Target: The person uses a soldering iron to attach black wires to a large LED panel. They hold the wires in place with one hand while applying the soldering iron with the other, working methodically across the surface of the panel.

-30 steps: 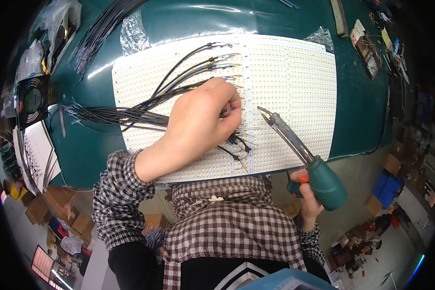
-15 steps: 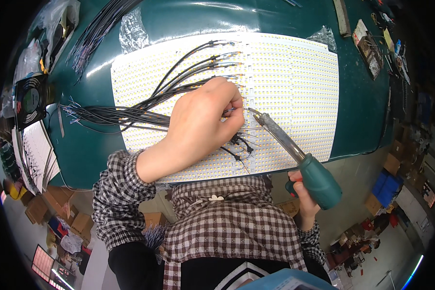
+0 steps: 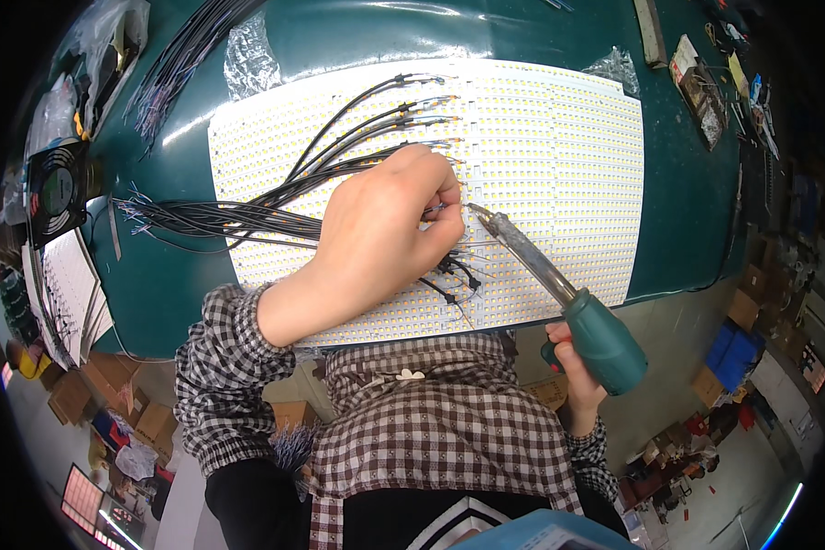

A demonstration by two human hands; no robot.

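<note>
A wide white LED board [image 3: 559,174], dotted with rows of small yellow chips, lies on the green table. My left hand [image 3: 385,215] rests over its middle, thumb and forefinger pinched on the thin end of a cable [image 3: 434,212]. In my right hand [image 3: 577,378] is a soldering iron [image 3: 605,339] with a green handle, held at the board's near right edge. Its tip points up-left and sits close to the pinched cable end; whether it touches the board I cannot tell. Several black cables [image 3: 247,218] run across the left half, their ends along a middle seam.
On the green table [image 3: 165,312], a small black fan [image 3: 60,188] and stacked white boards [image 3: 73,293] stand at left. Another cable bundle [image 3: 179,64] lies far left. Clear tape [image 3: 250,60] is at the board's far edge. A stained block [image 3: 701,96] sits far right.
The soldering iron has shifted very slightly up and left, its tip a little nearer the pinched cable end. My left hand stays in place.
</note>
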